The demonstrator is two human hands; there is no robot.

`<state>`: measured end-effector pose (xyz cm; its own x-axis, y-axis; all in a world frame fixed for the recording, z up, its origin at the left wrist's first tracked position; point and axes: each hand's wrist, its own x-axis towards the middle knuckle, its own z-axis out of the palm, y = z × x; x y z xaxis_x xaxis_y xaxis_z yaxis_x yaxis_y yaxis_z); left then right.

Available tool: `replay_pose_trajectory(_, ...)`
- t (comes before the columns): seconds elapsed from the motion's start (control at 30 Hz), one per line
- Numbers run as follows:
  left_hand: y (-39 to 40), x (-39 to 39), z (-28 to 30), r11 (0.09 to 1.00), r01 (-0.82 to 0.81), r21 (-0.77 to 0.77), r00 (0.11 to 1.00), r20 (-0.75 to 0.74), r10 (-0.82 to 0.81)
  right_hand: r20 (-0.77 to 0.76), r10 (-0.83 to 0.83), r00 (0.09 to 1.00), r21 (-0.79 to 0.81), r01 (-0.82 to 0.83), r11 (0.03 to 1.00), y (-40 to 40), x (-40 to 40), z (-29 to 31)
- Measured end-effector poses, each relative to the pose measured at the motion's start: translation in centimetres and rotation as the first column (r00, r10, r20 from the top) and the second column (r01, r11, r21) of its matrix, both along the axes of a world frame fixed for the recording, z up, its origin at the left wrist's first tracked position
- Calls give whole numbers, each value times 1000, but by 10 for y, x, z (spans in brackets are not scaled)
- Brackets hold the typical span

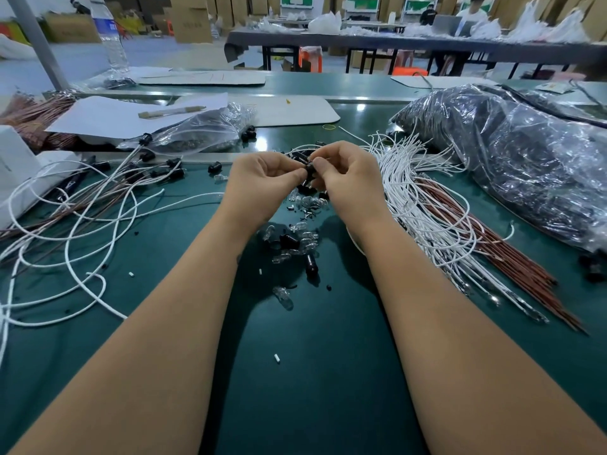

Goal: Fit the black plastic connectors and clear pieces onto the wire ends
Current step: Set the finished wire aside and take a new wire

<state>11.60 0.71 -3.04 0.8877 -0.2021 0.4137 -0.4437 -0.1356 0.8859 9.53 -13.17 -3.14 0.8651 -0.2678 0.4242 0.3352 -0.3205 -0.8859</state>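
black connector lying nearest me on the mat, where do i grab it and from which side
Probably pinch the black connector across its barrel, fingers coming straight down from above. It lies on its side on the green mat, long axis pointing roughly toward you, so its left and right flanks are exposed; clear pieces lie close by.

Glossy green table [328, 372], shiny black plastic connectors [311, 266], clear pieces [284, 297], crinkled plastic bag [525, 152].

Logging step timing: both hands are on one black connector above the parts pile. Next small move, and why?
Probably press the piece home: the left hand and right hand both pinch the black connector in mid-air, so fitting looks unfinished. Then likely set it with the finished wires on the left. Whether the wire end is seated is hidden by the fingers.
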Motion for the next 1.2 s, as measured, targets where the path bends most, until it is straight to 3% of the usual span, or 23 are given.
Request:
replay_pose_trajectory(0.13, -11, -4, -6, 998, -62, 24, 998, 9, 62, -39, -10, 999, -77, 7, 997, -14, -5, 11)
replay_pose_trajectory(0.23, -14, -5, -12, 989, -104, 105, 994, 33, 101, 30, -233, 972, -214, 234, 949, -37, -9, 25)
replay_pose_trajectory(0.3, -16, -5, -16, 977, -110, 183, 993, 54, 102, 76, -485, 871, -245, 488, 838, -59, -14, 31)
replay_pose_trajectory(0.4, -18, -3, -18, 954, -118, 274, 992, 78, 101, 16, -790, 613, -248, 768, 590, -93, -25, 27)
replay_pose_trajectory(0.47, -19, -2, -18, 943, -125, 310, 990, 96, 100, -122, -865, 487, -282, 818, 501, -109, -31, 21)
replay_pose_trajectory(0.53, -21, -2, -19, 935, -126, 331, 990, 108, 95, -265, -875, 405, -410, 774, 482, -115, -34, 13)
replay_pose_trajectory(0.63, -22, -2, -19, 929, -129, 346, 989, 109, 97, -352, -842, 408, -633, 558, 536, -107, -32, 6)
replay_pose_trajectory(0.7, -22, -2, -19, 927, -131, 350, 989, 108, 99, -341, -830, 441, -674, 501, 543, -102, -29, 5)
replay_pose_trajectory(1.2, -18, -3, -18, 930, -110, 351, 989, 130, 68, -175, -860, 479, -522, 696, 493, -98, -29, 4)
